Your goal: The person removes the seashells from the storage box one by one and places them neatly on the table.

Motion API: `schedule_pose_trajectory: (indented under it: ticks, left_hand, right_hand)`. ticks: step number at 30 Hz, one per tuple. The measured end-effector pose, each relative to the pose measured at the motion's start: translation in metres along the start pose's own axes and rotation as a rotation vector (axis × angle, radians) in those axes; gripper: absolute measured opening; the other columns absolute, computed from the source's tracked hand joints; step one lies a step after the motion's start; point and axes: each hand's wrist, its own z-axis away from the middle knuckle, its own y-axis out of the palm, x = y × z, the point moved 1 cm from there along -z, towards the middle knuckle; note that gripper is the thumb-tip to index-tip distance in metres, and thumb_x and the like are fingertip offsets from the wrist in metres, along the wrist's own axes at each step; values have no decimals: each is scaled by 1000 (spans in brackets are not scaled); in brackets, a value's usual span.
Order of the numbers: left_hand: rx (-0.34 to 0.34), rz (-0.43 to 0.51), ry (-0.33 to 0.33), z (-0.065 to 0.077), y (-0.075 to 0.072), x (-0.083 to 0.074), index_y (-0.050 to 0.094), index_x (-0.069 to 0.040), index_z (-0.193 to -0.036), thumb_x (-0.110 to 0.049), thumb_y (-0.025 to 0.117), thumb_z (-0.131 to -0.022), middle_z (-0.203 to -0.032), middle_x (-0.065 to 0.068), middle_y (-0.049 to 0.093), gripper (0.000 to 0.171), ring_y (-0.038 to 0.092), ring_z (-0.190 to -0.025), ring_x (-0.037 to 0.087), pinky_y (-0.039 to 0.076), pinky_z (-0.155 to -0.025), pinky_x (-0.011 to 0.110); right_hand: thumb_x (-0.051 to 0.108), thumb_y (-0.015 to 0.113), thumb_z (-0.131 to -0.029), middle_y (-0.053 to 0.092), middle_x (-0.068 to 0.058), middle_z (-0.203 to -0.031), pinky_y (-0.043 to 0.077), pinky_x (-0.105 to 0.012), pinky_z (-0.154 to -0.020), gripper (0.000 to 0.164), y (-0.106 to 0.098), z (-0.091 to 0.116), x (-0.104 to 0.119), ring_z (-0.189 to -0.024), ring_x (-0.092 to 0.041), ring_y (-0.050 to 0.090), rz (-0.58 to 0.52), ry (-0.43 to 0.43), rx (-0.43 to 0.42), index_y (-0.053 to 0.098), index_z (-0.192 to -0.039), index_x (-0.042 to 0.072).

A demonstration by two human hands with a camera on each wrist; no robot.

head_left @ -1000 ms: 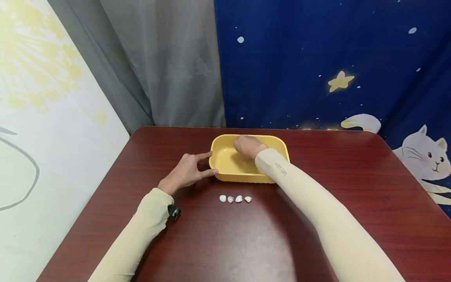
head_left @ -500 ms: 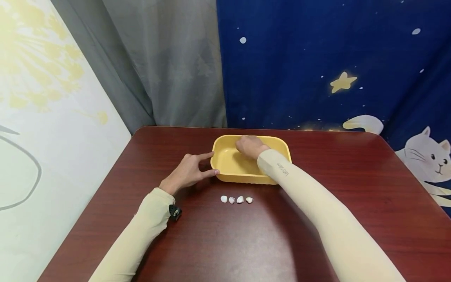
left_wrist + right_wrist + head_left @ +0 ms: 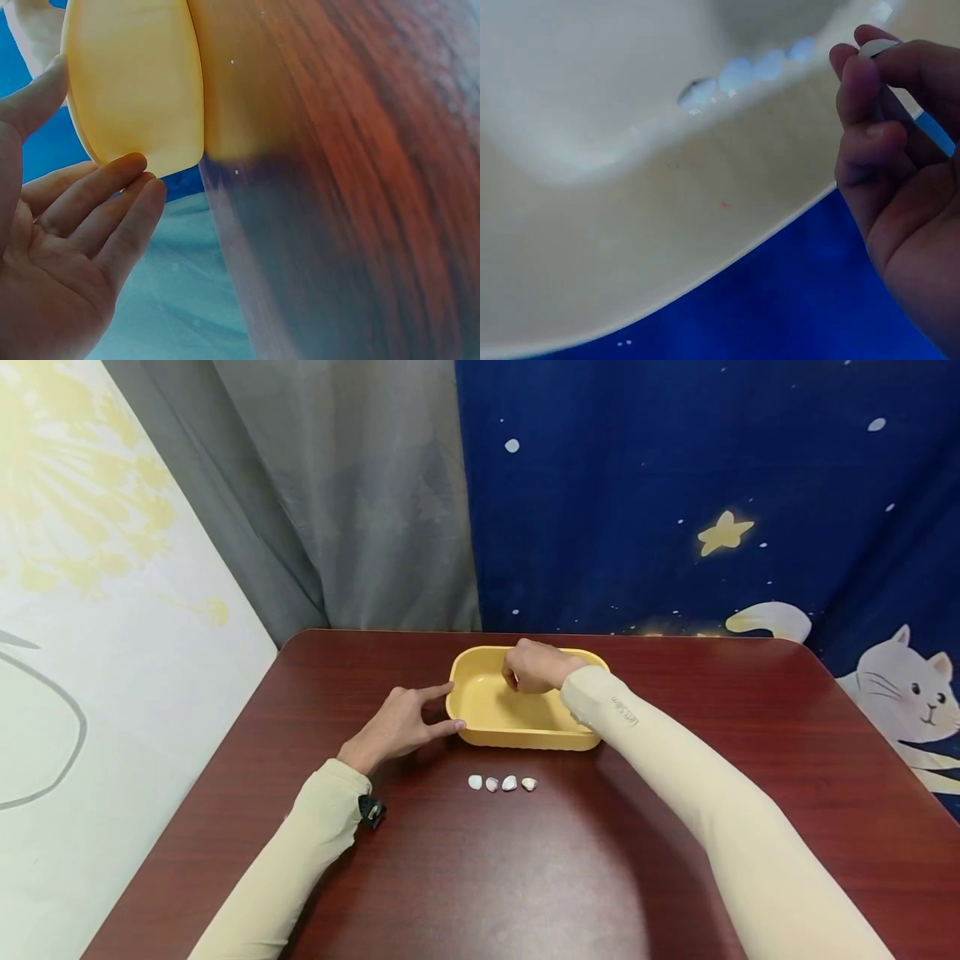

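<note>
A yellow plastic basin (image 3: 480,697) stands near the far side of the table. My left hand (image 3: 393,727) spans its left end, with thumb and fingertips touching the rim. Those fingers (image 3: 112,225) are fairly straight in the left wrist view. Over the basin's inside is my right hand (image 3: 536,666); in the right wrist view it pinches a small white shell (image 3: 877,47) between thumb and fingertips. Several pale rounded lumps (image 3: 735,75), which look like shells, lie along the basin's inner wall there. On the table in front, several small shells (image 3: 509,783) form a row.
The dark red table (image 3: 450,877) has a far edge just behind the basin. Grey and blue curtains (image 3: 600,527) hang beyond it, and a white patterned wall (image 3: 112,693) borders the left. A small black device (image 3: 371,811) is strapped to my left wrist.
My right hand has risen from the basin floor and shifted slightly right, with the sleeve moving the same way. My left hand stays at the basin's left end, and the row of shells is unchanged.
</note>
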Motion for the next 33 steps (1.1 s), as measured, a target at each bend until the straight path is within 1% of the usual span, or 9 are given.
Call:
schedule_pose_trajectory:
  ticks: [6, 9, 11, 13, 20, 22, 26, 29, 33]
  left_hand:
    - [7, -1, 1, 1, 0, -2, 54, -13, -146, -54, 73, -87, -131, 18, 67, 74, 66, -104, 23, 55, -93, 40]
    - [14, -7, -8, 2, -1, -4, 53, -13, -147, -53, 73, -88, -109, 18, 74, 74, 64, -93, 23, 53, -89, 37]
    - [15, -11, -10, 2, -1, -4, 53, -14, -147, -53, 72, -88, -94, 16, 74, 74, 61, -86, 22, 52, -86, 35]
    - [12, -10, -8, 3, -1, -5, 53, -13, -147, -53, 72, -88, -88, 15, 73, 74, 60, -84, 21, 51, -85, 34]
    - [6, -7, -4, 4, 0, -6, 53, -13, -147, -53, 72, -88, -88, 14, 72, 73, 58, -81, 20, 50, -83, 33]
    - [8, -6, -4, 4, 0, -6, 53, -13, -147, -53, 72, -88, -92, 15, 74, 73, 58, -83, 20, 50, -83, 33]
    - [7, -2, -3, 4, 0, -5, 53, -14, -147, -53, 73, -88, -117, 17, 73, 74, 61, -90, 22, 52, -85, 34]
    - [4, 3, -6, 4, -1, -5, 52, -15, -148, -53, 73, -88, -115, 17, 74, 74, 61, -87, 22, 52, -84, 34]
    - [5, 8, -9, 5, -1, -6, 51, -16, -148, -53, 72, -88, -94, 15, 74, 74, 58, -76, 20, 51, -80, 31]
  right_hand:
    - [-5, 55, -84, 66, 2, -73, 45, -22, -61, 25, -13, 14, 10, -67, -13, 55, -14, -38, -12, 77, -80, 9]
    - [-5, 53, -84, 67, 2, -72, 47, -23, -62, 28, -19, 24, 15, -66, -13, 55, -41, -81, -56, 76, -78, 9]
    - [-4, 53, -85, 69, 1, -75, 49, -25, -65, 29, -22, 30, 17, -67, -14, 56, -52, -110, -87, 76, -78, 11]
    - [-4, 53, -85, 69, 1, -76, 50, -26, -66, 29, -24, 36, 19, -68, -14, 57, -63, -132, -110, 75, -77, 13]
    - [-2, 57, -85, 63, 5, -70, 47, -26, -66, 24, -23, 58, 24, -68, -12, 54, -96, -178, -138, 71, -73, 15]
    - [-1, 59, -85, 63, 6, -69, 47, -26, -67, 23, -21, 64, 25, -67, -11, 54, -108, -192, -150, 71, -74, 15]
    - [1, 62, -87, 64, 6, -69, 47, -25, -68, 19, -19, 76, 27, -67, -8, 54, -131, -222, -173, 74, -77, 12]
    - [1, 64, -87, 65, 5, -70, 48, -25, -68, 16, -18, 84, 29, -68, -7, 55, -146, -252, -203, 75, -78, 10]
    - [2, 66, -87, 67, 6, -72, 48, -24, -68, 16, -14, 94, 32, -68, -5, 56, -145, -254, -227, 75, -79, 12]
